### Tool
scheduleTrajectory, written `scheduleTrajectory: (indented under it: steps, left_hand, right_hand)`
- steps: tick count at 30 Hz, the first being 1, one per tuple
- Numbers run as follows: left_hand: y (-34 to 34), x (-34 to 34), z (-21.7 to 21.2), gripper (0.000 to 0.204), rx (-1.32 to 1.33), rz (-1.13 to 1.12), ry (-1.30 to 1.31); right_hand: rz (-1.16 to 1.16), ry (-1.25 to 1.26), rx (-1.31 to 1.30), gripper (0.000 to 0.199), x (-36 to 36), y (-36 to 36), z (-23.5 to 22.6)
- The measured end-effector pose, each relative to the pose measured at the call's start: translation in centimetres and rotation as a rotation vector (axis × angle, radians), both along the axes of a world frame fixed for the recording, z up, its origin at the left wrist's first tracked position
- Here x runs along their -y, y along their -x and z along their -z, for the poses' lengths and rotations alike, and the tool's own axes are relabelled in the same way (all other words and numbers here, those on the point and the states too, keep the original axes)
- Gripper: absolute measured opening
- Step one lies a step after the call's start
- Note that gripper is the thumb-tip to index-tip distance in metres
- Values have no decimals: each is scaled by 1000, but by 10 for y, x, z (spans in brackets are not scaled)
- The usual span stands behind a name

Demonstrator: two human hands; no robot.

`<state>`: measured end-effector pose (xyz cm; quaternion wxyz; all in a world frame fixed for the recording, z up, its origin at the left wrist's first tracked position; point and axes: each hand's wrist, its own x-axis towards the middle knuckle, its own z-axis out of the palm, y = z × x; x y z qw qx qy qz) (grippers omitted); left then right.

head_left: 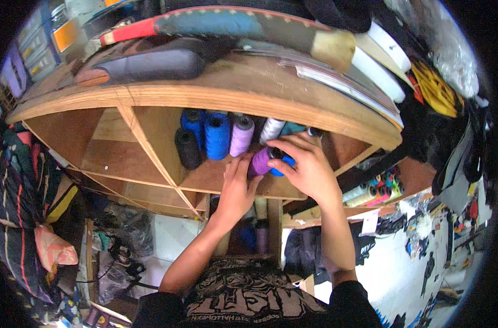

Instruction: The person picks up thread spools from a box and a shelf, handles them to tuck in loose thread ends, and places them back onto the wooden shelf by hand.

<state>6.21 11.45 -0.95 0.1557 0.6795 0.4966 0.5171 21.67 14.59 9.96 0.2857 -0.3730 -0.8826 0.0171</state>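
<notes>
While both hands reach into a wooden shelf (150,98), the right hand (306,167) has its fingers clamped on a purple thread spool (261,160) near the compartment's front edge. The left hand (236,188) rests fingers together against it. Blue (217,135) and lilac (241,135) spools stand behind.

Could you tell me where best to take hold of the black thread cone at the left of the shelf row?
Probably around its narrow upper end, coming from the open shelf front. The black thread cone stands nearest the front, with a blue cone close on its right and the wooden divider on its left.
</notes>
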Motion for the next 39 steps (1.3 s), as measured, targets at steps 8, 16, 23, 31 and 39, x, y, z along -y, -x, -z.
scheduleTrajectory:
  steps: [8, 16, 23, 31, 39]
  left_hand:
    - [-1, 12, 5, 26, 178, -105, 35]
    - [0, 13, 8, 14, 283, -90, 133]
    - [2, 10, 9, 15, 230, -60, 100]
    - [1, 11, -7, 25, 272, 32, 214]
    - [25, 46, -39, 77, 276, 335, 126]
  right_hand:
    - [160, 33, 87, 33, -41, 5, -6]
    - [126, -7, 53, 33, -64, 16, 19]
    - [191, -4, -58, 45, -40, 7, 5]
    - [310, 413, -168, 52, 5, -21, 8]
    - [-300, 738, -834, 59, 48, -40, 11]
